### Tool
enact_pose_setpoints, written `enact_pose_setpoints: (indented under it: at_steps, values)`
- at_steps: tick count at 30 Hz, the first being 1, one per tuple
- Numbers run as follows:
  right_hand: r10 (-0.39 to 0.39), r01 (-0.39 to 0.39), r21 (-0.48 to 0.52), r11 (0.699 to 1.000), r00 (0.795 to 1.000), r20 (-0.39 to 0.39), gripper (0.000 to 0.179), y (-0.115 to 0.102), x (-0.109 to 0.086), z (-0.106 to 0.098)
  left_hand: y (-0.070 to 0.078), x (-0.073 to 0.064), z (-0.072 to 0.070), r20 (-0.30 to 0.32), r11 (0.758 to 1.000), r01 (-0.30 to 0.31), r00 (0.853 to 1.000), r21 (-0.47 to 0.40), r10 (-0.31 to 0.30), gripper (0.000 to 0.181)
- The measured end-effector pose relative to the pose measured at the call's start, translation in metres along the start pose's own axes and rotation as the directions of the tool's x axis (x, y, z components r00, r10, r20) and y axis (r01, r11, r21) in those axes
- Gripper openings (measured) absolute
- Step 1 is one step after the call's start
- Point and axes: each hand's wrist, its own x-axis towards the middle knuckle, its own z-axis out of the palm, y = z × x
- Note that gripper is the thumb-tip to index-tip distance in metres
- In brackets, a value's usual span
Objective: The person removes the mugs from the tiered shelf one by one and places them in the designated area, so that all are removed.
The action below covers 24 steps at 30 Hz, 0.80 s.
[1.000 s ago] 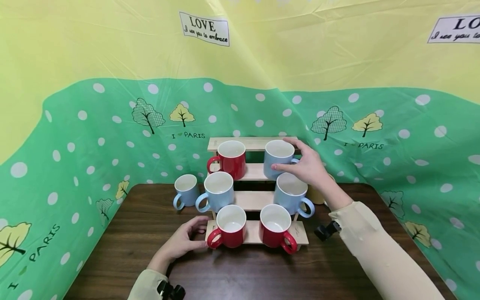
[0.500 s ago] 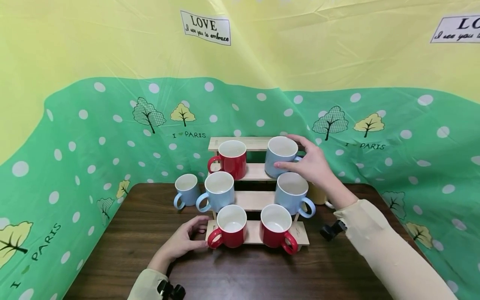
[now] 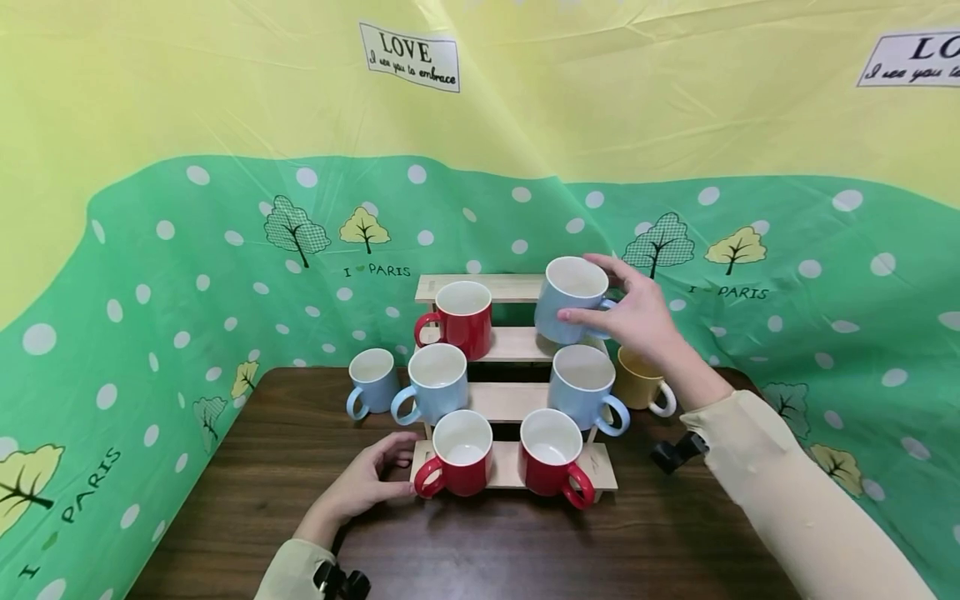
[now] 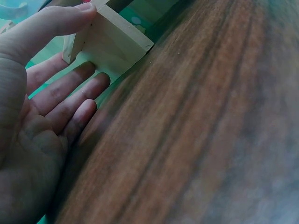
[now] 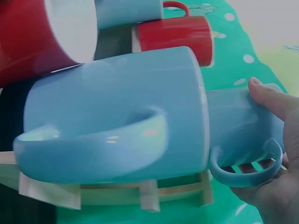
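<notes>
In the head view, my right hand [image 3: 648, 317] grips a light blue mug [image 3: 551, 312] by its side, thumb in front and fingers behind. The mug tilts slightly above the third step of a stepped wooden rack [image 3: 507, 402]. Its handle [image 5: 247, 175] passes by the palm in the right wrist view. Down at the front left, my left hand [image 3: 360, 479] holds the end of the rack's lowest step. The left wrist view shows thumb [image 4: 77, 14] and fingers around that wooden end [image 4: 117, 42]. Beside the left hand stands a red mug [image 3: 465, 479].
Another red mug [image 3: 536, 471] shares the lowest step. Two blue mugs [image 3: 438, 398] [image 3: 573, 404] stand one step higher, a red mug [image 3: 472, 333] above left. On the table [image 3: 255, 467] are a blue mug [image 3: 378, 392] and a yellow mug [image 3: 633, 387]. Printed cloth hangs behind.
My right hand has lifted the blue mug up and to the right from the third step, tilting it slightly. More of the yellow mug shows now. The left hand stays in place.
</notes>
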Motion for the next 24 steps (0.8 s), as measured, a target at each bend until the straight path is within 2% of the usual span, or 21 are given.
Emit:
enact_pose_setpoints:
  at_steps: [5,10,24]
  values:
    - [0.005,-0.004,0.031,1.000,0.999,-0.032,0.095,-0.007,0.002,-0.011,-0.001,0.000,0.000,-0.004,1.000,-0.004,1.000,0.003,0.004,0.069]
    - [-0.001,0.001,-0.006,1.000,0.998,-0.063,0.095,-0.008,0.004,-0.021,-0.002,0.000,0.000,-0.006,1.000,-0.010,1.000,0.004,0.010,0.068]
    - [0.029,-0.036,-0.055,0.998,0.990,-0.135,0.095,0.003,-0.003,-0.045,0.000,0.000,0.000,-0.009,1.000,0.006,1.000,-0.005,-0.006,0.069]
